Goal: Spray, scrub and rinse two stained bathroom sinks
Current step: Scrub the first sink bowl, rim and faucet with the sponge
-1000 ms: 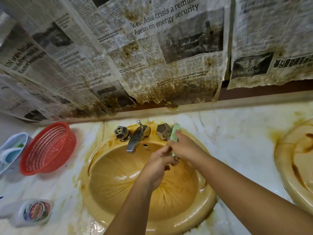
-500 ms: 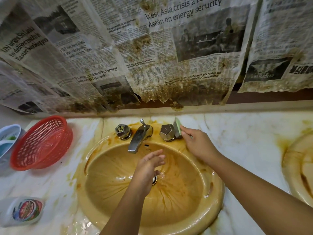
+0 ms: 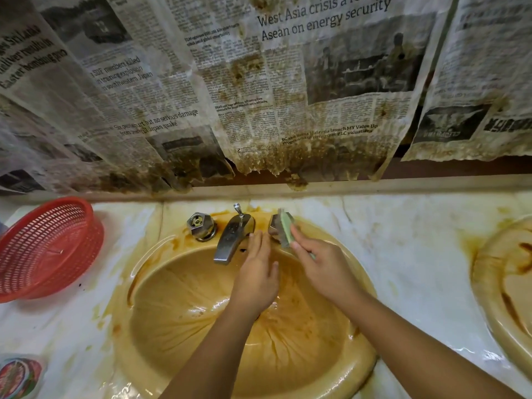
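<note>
Sponge (image 3: 288, 229) pinched in my right hand (image 3: 325, 269) scrubbed the tap handle (image 3: 273, 229); my flat left hand (image 3: 256, 275) rose beside the spout (image 3: 229, 243).

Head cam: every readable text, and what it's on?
"West Asia crisis a" (cut off), "Asean on energy security": centre newspaper sheet headline.
"no serious damage", "Japan quake": left newspaper sheet.
"members killed", "southwestern Japan": same sheet.
"launch MY Value Up": centre sheet, lower.
Body print, right newspaper sheet, bottle label: too small or blurred.
</note>
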A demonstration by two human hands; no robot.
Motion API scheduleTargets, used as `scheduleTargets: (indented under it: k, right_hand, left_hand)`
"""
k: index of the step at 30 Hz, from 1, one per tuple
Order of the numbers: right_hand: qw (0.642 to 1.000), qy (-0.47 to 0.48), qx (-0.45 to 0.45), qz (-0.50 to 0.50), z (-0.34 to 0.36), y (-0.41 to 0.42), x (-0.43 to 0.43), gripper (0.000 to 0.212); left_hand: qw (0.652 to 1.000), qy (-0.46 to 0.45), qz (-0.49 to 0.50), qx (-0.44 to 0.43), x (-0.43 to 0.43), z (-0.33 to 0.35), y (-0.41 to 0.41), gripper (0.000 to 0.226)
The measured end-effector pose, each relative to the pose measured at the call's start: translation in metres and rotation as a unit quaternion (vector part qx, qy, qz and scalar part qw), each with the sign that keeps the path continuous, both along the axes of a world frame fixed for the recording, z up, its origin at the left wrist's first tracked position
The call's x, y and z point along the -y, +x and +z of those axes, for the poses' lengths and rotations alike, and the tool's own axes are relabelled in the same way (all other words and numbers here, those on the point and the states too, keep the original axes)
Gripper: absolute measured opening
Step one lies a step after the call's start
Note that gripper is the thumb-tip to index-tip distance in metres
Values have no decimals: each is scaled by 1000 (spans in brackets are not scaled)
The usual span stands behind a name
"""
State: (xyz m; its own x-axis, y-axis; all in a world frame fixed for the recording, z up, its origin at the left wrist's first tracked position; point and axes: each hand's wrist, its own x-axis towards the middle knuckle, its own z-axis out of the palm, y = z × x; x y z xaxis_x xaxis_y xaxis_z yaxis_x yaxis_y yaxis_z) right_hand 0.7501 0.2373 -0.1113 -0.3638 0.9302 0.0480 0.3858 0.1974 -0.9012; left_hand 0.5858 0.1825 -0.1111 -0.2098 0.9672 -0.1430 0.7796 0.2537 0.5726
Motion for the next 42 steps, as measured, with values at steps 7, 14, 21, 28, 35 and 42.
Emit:
scheduleTargets:
  k: [7,14,21,28,35,42]
  right_hand:
    - [994,-7,43,-102,5,-8,13,41]
    - [984,-38,53,-164,6,-26,33,41]
    - [982,-22,64,-175,10,-32,30,42]
    - [982,-37,63,-174,8,-24,61,39]
    - [982,-66,69,-166,24,-18,93,23]
    - [991,-23,79,-104,41,-20,123,22]
  left_hand:
    - [990,-50,-100,-84,8,-13,-11,82]
    - [986,-54,-135,-83,23,-15,-19,86]
    - [984,-58,-157,-56,34,-11,-34,82]
    - [988,-45,-148,4,40,-2,-41,78]
    - [964,-63,-36,254,52,12,-33,58]
    - [826,-101,25,554,78,30,-27,38]
